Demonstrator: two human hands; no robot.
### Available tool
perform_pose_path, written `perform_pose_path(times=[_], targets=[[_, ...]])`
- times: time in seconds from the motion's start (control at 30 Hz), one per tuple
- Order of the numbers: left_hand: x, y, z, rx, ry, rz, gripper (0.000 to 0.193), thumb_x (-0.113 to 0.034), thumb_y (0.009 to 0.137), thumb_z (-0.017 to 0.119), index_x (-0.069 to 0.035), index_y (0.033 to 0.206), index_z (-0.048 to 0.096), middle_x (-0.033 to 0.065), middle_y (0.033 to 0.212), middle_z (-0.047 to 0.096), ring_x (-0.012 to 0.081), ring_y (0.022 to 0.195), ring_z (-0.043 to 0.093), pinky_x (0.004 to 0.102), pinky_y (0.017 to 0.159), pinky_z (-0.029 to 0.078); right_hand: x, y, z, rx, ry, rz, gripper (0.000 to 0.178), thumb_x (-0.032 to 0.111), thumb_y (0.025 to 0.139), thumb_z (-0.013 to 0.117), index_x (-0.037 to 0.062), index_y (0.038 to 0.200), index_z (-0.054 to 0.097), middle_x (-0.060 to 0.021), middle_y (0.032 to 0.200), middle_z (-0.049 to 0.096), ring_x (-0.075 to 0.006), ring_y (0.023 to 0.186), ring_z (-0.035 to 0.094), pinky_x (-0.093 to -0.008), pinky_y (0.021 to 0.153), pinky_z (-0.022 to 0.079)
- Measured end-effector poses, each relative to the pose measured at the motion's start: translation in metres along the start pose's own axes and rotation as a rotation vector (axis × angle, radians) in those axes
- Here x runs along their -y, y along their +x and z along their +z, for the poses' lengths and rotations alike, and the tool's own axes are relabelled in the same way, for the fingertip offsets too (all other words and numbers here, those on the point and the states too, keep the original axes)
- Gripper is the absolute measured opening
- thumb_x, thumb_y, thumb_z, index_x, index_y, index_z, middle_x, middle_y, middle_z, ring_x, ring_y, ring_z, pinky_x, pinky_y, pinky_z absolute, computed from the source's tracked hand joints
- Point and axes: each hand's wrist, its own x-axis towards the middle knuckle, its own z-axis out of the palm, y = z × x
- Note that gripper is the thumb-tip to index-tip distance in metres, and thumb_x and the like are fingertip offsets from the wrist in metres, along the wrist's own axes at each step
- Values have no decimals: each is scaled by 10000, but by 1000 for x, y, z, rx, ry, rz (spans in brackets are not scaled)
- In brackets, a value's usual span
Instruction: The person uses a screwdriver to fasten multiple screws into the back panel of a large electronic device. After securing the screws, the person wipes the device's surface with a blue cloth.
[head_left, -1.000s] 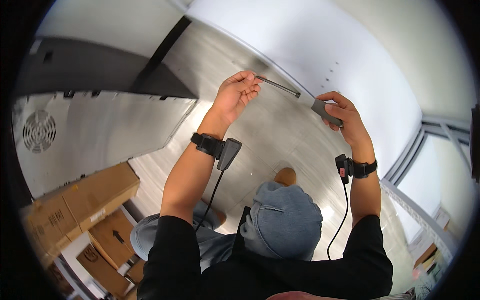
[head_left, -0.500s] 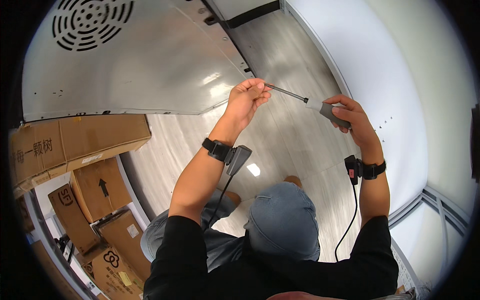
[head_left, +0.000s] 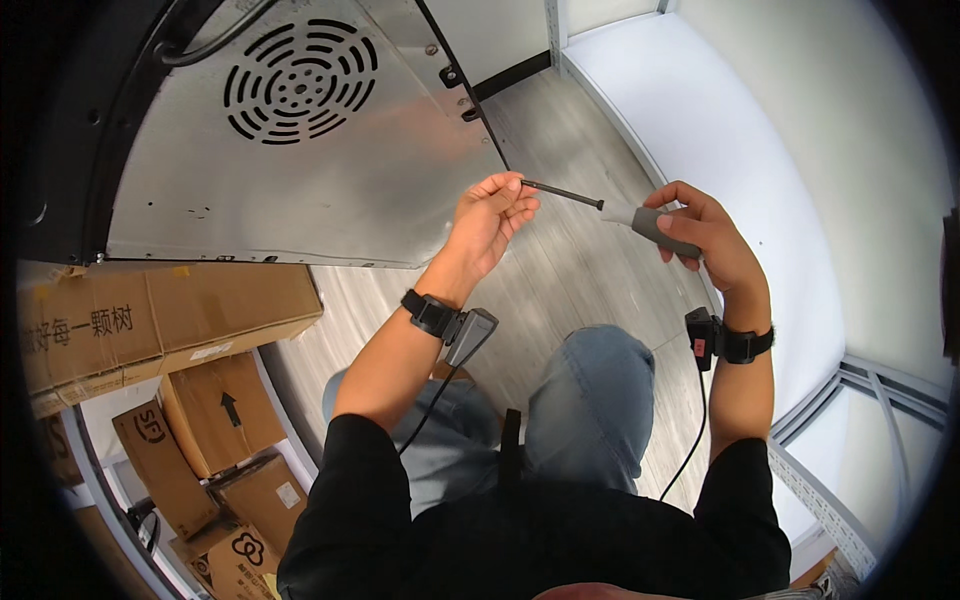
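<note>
A screwdriver (head_left: 665, 232) with a grey handle and a dark shaft is held out level in front of me, above the floor. My right hand (head_left: 695, 232) is wrapped round its handle. The thumb and forefinger of my left hand (head_left: 490, 218) pinch the far end of the shaft (head_left: 562, 192); whether a small part sits at that tip is hidden by the fingers. Beyond my left hand stands a large metal panel (head_left: 290, 205) with round vent slots, belonging to a black-edged appliance.
Cardboard boxes (head_left: 235, 305) are stacked on a rack at the left. A white shelf (head_left: 690, 110) with a metal edge runs along the right, with a tiny dark speck (head_left: 760, 242) on it. Pale wood-look floor (head_left: 560, 290) lies below. Cabled devices (head_left: 470, 335) are strapped to my wrists.
My view has shifted, so the metal panel and boxes appear farther right and more of the appliance shows. My knees have moved. Both hands still hold the screwdriver, its handle slightly lower in view.
</note>
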Motion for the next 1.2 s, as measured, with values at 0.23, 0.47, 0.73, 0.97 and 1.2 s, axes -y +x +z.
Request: perform_pose_path(times=[0.23,0.47,0.73,0.97,1.2], targets=[[19,19,-32,-52,-176,-147,124,-109,949,476,-39,960,577,73,846,634,150,681,580,262,634,495,-14,-16,65,-57,101,121,359,245,810,652,42,1082,533,-36,644,587,-75,490,464,-219,440,334],[44,37,-60,-54,-187,-304,141,-160,950,497,-54,984,585,21,814,627,124,657,550,238,616,467,-68,-7,105,-149,248,246,370,221,832,641,24,1112,502,-54,742,599,-101,581,527,-244,501,393],[57,55,-67,-84,-68,-247,174,-188,961,486,-92,1085,561,-8,836,604,103,664,523,243,597,439,-127,16,138,-233,179,226,311,232,885,596,63,1117,475,-57,802,575,-111,598,539,-258,491,398],[47,54,-54,-245,121,-81,173,-163,958,490,-95,1106,550,17,885,609,98,662,504,243,589,434,-133,30,137,-182,233,199,294,247,899,583,75,1107,466,-51,819,565,-103,596,536,-247,478,381],[48,67,-60,-274,87,-45,125,-138,917,564,-59,1008,597,12,798,609,86,632,512,215,556,414,-132,37,143,-160,284,199,276,251,924,556,88,1124,458,-49,863,568,-88,601,516,-232,476,373]])
